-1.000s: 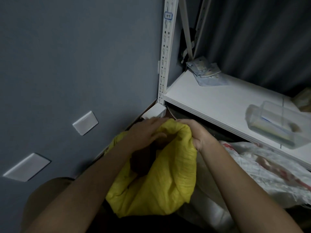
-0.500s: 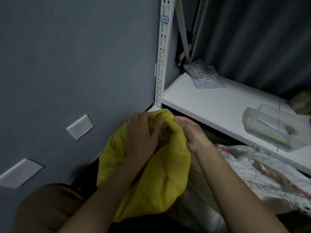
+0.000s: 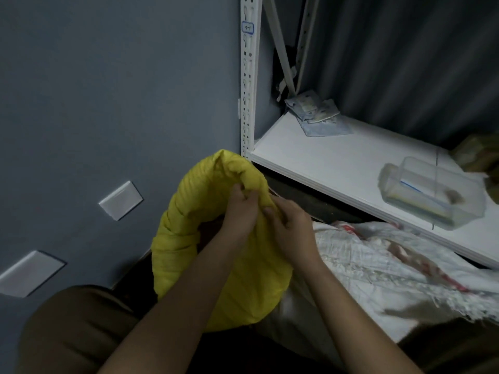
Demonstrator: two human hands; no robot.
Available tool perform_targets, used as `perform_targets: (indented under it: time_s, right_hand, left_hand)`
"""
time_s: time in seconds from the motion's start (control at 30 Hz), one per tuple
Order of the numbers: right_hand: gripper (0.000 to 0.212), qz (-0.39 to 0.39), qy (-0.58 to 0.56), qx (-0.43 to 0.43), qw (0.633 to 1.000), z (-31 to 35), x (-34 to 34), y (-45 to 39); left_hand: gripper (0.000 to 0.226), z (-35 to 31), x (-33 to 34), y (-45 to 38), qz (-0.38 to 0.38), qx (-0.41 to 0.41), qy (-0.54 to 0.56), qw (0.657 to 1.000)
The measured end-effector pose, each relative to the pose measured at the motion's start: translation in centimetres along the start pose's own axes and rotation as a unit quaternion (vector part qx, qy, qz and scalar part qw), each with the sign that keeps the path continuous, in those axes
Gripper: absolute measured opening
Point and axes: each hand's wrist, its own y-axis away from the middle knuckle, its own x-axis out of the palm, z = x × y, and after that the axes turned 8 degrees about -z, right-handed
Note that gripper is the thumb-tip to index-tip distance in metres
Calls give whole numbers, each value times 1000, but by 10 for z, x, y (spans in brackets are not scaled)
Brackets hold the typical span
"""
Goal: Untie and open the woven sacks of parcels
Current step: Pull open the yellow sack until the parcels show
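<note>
Head view, step in hand: the person works at the gathered mouth of the yellow woven sack (image 3: 216,252), which looks to be the untying step; no separate cord or knot is plain to see in the dim light.
Head view, left hand: the left hand (image 3: 240,209) pinches a fold of yellow fabric at the top of the sack, fingers curled on it.
Head view, right hand: the right hand (image 3: 290,225) grips the same bunched fabric just beside the left, fingers curled round it; the two hands touch or nearly touch.
Head view, sack's place: the yellow woven sack fills the centre of the frame, standing against the grey wall (image 3: 108,103), its top just below the corner of the white shelf (image 3: 337,163). Both hands sit on its upper right edge.
Head view, second sack: a white woven sack (image 3: 378,265) with red print lies at the lower right, touching the yellow one, under the shelf.
Head view, next move (a judgement): it likely calls for the hands to pull the pinched folds apart, loosening the mouth until it gapes.
Head view, on the shelf: a clear plastic box (image 3: 432,195) at the right.
</note>
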Motion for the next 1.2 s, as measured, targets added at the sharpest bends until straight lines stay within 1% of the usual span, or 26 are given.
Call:
perform_targets:
  time_s: [0.07, 0.1, 0.13, 0.17, 0.2, 0.23, 0.3, 0.33, 0.37, 0.43, 0.5, 0.53, 0.6, 0.63, 0.67, 0.7, 0.73, 0.77, 0.83, 0.9, 0.93, 0.97, 1.03, 1.1, 1.17, 1.2]
  right_hand:
    - [19, -55, -81, 98, 990, 3, 6, -1]
    - [16, -59, -182, 190, 963, 6, 8, -6]
    - [15, -47, -299, 281, 910, 10, 9, -10]
    - [16, -42, -367, 345, 863, 12, 11, -13]
    - [17, -42, -369, 370, 852, 14, 12, -16]
    - [13, -43, -309, 350, 883, 13, 15, -18]
    - [12, -59, -113, 216, 968, 11, 17, -18]
    - [14, -71, -33, 144, 986, 7, 17, -17]
    - [20, -73, 24, 93, 993, 3, 16, -15]
    - [42, -32, 82, 49, 995, -1, 12, -4]
    - [57, 42, 38, 62, 996, 3, 11, 9]
    - [57, 54, 6, 63, 997, 7, 9, 12]
    - [37, -6, -56, 88, 994, 6, 9, 8]
    - [27, -35, -130, 152, 979, 5, 8, 1]
    - [23, -41, -243, 228, 942, 5, 6, -5]
    - [23, -33, -349, 291, 890, 5, 6, -9]
    - [21, -25, -404, 329, 853, 5, 6, -11]
    - [16, -37, -393, 337, 855, 4, 7, -13]
    - [12, -90, -266, 291, 915, 5, 10, -11]
    - [11, -147, -93, 168, 970, 2, 11, -5]
    - [11, -147, -28, 101, 984, 0, 12, 1]
    - [23, -126, 14, 56, 990, -3, 12, 8]
    - [40, -82, 38, 6, 996, -8, 15, 18]
    - [40, -67, 31, -16, 997, -7, 16, 18]
    - [29, -84, -15, 20, 996, -6, 14, 12]
    - [26, -97, -70, 80, 990, -6, 13, 6]
  left_hand:
    - [50, -4, 0, 10, 5, -4, 32, 999]
    - [61, -4, -2, 15, 12, 18, 43, 999]
    - [67, -5, -4, 23, 29, 59, 31, 997]
    - [67, -4, -5, 29, 57, 97, 0, 994]
    - [63, -2, -6, 34, 79, 122, -24, 989]
    - [58, 2, -6, 34, 89, 130, -34, 987]
    - [60, 4, -7, 32, 73, 131, -6, 989]
    - [63, 5, -7, 29, 60, 132, 15, 989]
    - [65, 2, -7, 28, 46, 128, 27, 990]
    - [65, -5, -5, 26, 40, 115, 36, 992]
    - [54, -12, -2, 23, 77, 81, 41, 993]
    - [59, -13, -3, 22, 108, 55, 47, 992]
    - [89, -8, -12, 16, 174, 8, 70, 982]
    - [86, -8, -16, 19, 172, 11, 65, 983]
    - [70, -10, -16, 23, 166, 34, 33, 985]
    - [59, -12, -16, 27, 167, 54, 12, 984]
    - [58, -8, -17, 29, 169, 86, -3, 982]
    - [60, -6, -17, 31, 155, 116, -27, 981]
    - [65, -2, -16, 26, 103, 142, -20, 984]
    - [71, -3, -9, 21, 61, 128, 11, 990]
    - [73, -3, -5, 19, 42, 126, 21, 991]
    - [75, -5, -2, 20, 31, 122, 29, 992]
    - [75, -4, 2, 18, 39, 103, 67, 992]
    - [68, -7, 0, 18, 76, 52, 140, 986]
    - [63, -9, -7, 18, 113, 4, 192, 975]
    - [61, -8, -13, 19, 119, 14, 174, 977]
